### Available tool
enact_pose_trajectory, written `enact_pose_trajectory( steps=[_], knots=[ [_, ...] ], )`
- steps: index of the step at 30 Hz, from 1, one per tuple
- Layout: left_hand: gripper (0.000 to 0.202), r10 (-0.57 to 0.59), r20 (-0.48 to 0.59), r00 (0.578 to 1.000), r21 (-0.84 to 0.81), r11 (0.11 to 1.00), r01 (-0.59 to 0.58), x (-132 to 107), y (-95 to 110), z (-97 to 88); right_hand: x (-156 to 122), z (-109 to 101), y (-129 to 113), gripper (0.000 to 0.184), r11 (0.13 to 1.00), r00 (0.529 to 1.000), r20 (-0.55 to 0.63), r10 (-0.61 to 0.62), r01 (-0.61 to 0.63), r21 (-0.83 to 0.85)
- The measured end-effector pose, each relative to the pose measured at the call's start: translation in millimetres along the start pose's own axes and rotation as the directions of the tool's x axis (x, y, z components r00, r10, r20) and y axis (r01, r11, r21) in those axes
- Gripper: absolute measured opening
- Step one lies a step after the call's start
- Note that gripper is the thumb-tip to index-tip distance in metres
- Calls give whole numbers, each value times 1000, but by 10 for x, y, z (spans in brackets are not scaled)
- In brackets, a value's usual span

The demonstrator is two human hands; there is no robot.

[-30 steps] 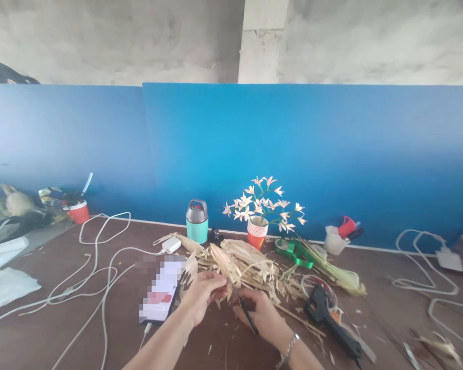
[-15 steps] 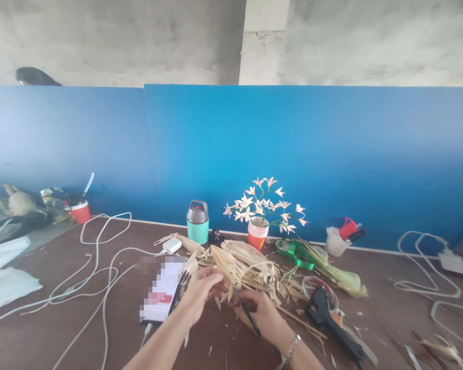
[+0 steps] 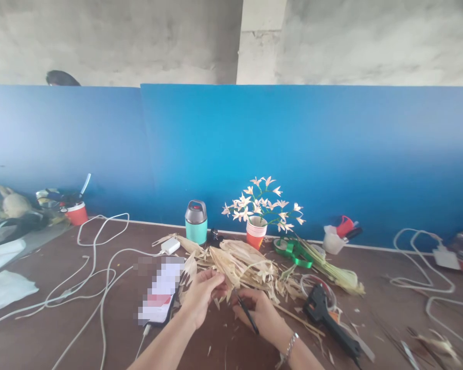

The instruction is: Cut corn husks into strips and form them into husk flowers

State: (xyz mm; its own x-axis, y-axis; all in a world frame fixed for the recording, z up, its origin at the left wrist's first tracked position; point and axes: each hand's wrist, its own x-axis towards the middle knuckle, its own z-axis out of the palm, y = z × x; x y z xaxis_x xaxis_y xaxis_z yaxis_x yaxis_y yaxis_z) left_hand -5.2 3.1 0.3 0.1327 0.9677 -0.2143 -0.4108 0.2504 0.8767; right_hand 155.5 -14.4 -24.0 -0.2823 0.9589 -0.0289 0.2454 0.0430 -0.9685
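My left hand [image 3: 201, 293] is closed on a pale dried husk strip [image 3: 220, 268] at the near edge of a pile of husks [image 3: 247, 264]. My right hand [image 3: 259, 312] is closed round a thin black tool [image 3: 247, 313], possibly scissors, whose tip points up at the strip. Both hands meet just above the brown table [image 3: 54, 329]. A phone [image 3: 160, 293] lies flat just left of my left hand.
An orange paper cup [image 3: 255, 232] holds a spray of pale handmade flowers [image 3: 263, 203]. Also here: a teal flask [image 3: 196, 222], green ribbon [image 3: 293, 252], a black glue gun [image 3: 326, 313], white cables [image 3: 96, 272], a red cup [image 3: 77, 213], and a blue partition [image 3: 293, 154] behind the table.
My hands stay nearly in place, shifting slightly on the husk strip. A dark shape above the partition has moved to the right.
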Motion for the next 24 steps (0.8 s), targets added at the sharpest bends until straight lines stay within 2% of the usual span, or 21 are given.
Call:
enact_pose_trajectory(
  steps=[8,15,24],
  knots=[
    [24,-15,-17,1000,-3,1000,15,6,-54,19,-32,21,-93,11,999,999,-9,34,-34,5],
    [23,-22,-12,1000,-20,1000,22,-14,-52,41,-14,48,-56,14,996,998,-18,58,-56,63],
    [22,-37,-29,999,-31,999,36,-30,-75,59,0,69,11,13,998,999,-33,9,-7,57]
  ],
)
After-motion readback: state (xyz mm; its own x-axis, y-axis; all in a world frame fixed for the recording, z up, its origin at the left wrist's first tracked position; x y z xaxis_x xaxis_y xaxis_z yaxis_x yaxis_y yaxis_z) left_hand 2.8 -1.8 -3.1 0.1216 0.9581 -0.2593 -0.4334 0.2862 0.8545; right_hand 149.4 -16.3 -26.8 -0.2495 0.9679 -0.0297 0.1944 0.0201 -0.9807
